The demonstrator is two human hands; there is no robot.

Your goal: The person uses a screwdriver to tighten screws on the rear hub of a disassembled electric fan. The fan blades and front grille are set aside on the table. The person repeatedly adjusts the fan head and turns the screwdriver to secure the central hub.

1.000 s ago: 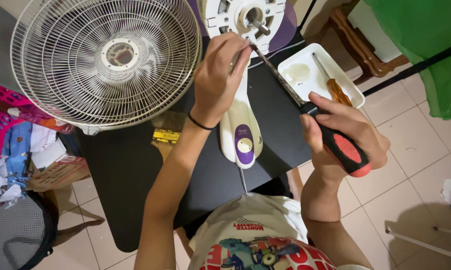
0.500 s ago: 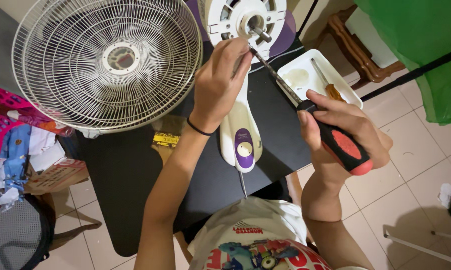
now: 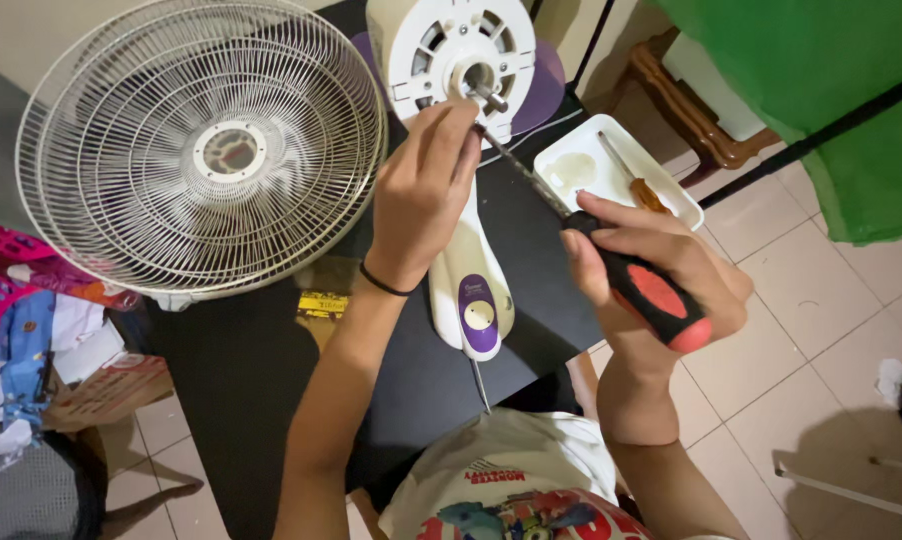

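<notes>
While right hand [image 3: 661,275] grips it, screwdriver [image 3: 571,215] points up-left at fan motor [image 3: 461,60].

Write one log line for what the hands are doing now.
right hand: grips screwdriver | left hand: steadies tip at fan motor | fan grille: lying beside | tray: second screwdriver

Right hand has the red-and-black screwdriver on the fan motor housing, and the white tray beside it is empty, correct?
Not quite. In the head view the white tray is not empty: a smaller screwdriver with an orange handle lies in it. The rest stands: the right hand holds the red-and-black screwdriver toward the fan motor housing.
</notes>
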